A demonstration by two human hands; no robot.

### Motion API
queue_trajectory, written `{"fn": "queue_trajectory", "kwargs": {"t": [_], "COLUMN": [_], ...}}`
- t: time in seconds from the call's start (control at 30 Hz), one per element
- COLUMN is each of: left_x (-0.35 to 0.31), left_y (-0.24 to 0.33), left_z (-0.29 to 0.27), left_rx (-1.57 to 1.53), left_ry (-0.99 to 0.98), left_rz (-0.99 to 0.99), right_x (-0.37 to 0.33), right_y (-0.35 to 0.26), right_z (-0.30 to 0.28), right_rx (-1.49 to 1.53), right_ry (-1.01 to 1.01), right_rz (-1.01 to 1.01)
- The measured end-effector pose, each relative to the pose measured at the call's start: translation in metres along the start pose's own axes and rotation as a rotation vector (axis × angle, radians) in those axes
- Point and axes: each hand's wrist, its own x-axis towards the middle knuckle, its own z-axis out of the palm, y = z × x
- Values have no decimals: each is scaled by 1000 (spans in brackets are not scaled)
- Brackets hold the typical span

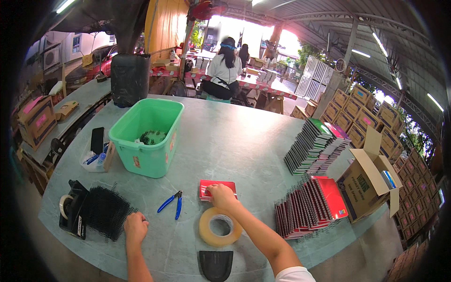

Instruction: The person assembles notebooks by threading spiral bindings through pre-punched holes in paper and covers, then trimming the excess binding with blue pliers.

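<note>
We see the fingers of the left hand [136,227] curled inward at the right edge of a heap of black spiral coils [107,211]; whether they close on a coil we cannot tell. The fingers of the right hand [222,196] bend downward over the small red booklets [230,186], touching their upper face; whether they also grip an edge we cannot make out. We find these booklets flat on the grey table [253,141], directly beneath the right fingertips and well apart from the left hand. Just below them we note a roll of clear tape [205,226], and to their left a pair of blue-handled pliers [178,207]. Farther right we observe a tall stack of red booklets with spiral edges [300,209]. As for lettering, we see dark print on the side of the open carton [361,185], pale marking on the black tape dispenser [77,207], and small stickers on the green bin [149,157].
</note>
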Motion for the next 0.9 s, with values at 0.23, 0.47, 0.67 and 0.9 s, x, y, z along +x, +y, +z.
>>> {"fn": "queue_trajectory", "kwargs": {"t": [0.23,0.47,0.67,0.9], "left_x": [-2,-56,-118,-100], "left_y": [22,68,1,-21], "left_z": [9,-9,-49,3], "left_rx": [-160,-2,94,7], "left_ry": [158,-193,-133,67], "left_rz": [78,255,684,492], "right_x": [-21,-66,-143,-184], "right_y": [-13,-19,-7,-15], "right_z": [-22,-36,-19,-12], "right_rx": [268,811,1869,1071], "right_ry": [81,672,664,383], "right_rz": [64,31,266,96]}}
